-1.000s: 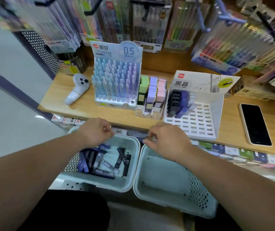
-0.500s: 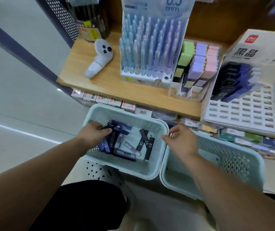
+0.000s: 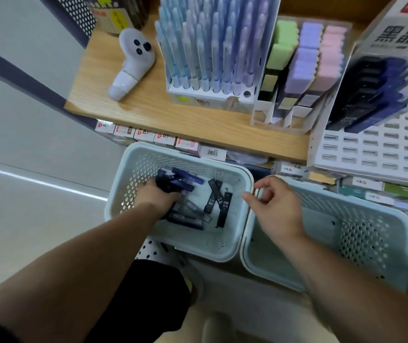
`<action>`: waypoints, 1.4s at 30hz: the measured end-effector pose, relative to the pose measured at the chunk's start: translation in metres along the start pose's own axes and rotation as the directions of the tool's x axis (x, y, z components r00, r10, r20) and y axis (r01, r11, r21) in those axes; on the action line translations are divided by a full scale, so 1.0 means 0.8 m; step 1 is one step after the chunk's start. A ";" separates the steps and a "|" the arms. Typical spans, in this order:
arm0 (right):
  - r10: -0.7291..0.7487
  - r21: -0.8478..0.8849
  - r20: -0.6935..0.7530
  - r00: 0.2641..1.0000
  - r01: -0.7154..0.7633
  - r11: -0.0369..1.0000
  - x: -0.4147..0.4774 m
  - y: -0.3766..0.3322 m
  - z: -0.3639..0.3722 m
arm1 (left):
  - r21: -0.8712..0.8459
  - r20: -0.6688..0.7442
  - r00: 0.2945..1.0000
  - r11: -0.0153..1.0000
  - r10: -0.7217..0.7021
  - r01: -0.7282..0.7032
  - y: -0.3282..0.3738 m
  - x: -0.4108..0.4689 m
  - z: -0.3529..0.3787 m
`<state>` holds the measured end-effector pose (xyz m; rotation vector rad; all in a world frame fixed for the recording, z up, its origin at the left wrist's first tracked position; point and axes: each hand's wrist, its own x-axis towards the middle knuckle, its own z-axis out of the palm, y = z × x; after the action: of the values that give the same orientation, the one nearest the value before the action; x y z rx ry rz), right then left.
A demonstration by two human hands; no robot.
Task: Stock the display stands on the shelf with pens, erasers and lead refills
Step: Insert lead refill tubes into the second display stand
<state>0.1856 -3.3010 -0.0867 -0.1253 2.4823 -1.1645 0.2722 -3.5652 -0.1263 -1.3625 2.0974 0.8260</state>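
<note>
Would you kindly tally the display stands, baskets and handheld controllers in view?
Display stands: 3, the pen stand, eraser stand, refill stand
Baskets: 2, the left basket, right basket
Controllers: 1, the white controller
Total: 6

On the shelf [image 3: 148,112] stand the pen stand [image 3: 212,95] at twelve o'clock, a controller [image 3: 131,63] at eleven, the eraser stand [image 3: 297,70] at one and the refill stand [image 3: 371,149] at two. Before it, the left basket [image 3: 113,206] holds lead refills [image 3: 220,201]; the right basket [image 3: 371,231] sits just beside, at its three o'clock.
</note>
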 end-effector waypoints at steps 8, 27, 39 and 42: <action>-0.033 0.009 -0.027 0.999 0.033 0.999 0.004 0.007 0.003 | 0.080 -0.066 0.983 0.981 -0.172 0.177 0.021 0.033 0.040; -0.039 0.048 -0.010 0.999 0.039 0.998 0.007 0.016 0.005 | -0.067 -0.206 0.954 0.976 -0.219 0.210 0.017 0.049 0.068; -0.049 0.070 -0.005 0.999 0.049 0.996 0.007 0.017 0.006 | 0.152 -0.123 0.973 0.965 -0.195 0.212 0.022 0.042 0.065; -0.050 0.079 -0.011 0.999 0.050 0.996 0.006 0.017 0.005 | 0.212 -0.073 0.978 0.955 -0.195 0.207 0.019 0.046 0.060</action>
<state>0.1839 -3.2964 -0.1010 -0.1609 2.4502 -1.2849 0.2485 -3.5484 -0.1815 -1.4588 1.9788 0.4663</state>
